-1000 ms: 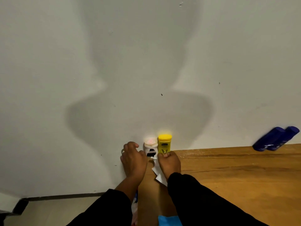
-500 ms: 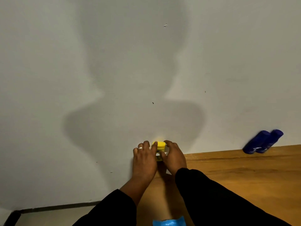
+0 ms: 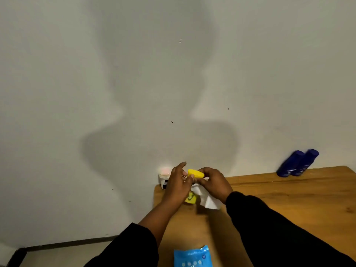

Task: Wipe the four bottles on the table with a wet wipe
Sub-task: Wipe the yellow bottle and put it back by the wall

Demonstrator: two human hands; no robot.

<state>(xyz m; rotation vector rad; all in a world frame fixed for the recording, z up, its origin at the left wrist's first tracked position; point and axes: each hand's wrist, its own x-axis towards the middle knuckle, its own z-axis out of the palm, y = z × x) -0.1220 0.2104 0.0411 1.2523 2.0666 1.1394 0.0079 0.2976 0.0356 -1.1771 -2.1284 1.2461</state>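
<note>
Two hands were seen over the far left corner of the wooden table (image 3: 289, 199), close to where the table's left edge met the white wall (image 3: 77, 93). The yellow bottle (image 3: 194, 174) was held above the tabletop, its yellow cap uppermost and its lower body showing below the fingers. The left hand (image 3: 178, 186) was closed around the bottle from the left, and the right hand (image 3: 213, 184) was closed on it from the right, with a white wet wipe (image 3: 206, 199) pressed against the bottle and hanging below the palm. A white bottle with a pink top (image 3: 164, 177) was left standing at the very corner, just beside the left hand and against the wall. Two dark blue bottles (image 3: 297, 163) were leaned together against the wall, well apart at the far right of the table. Bare wood was left open between the hands and those bottles. A blue wet-wipe pack (image 3: 192, 257) was laid at the near edge, between the black sleeves (image 3: 269, 228).
</note>
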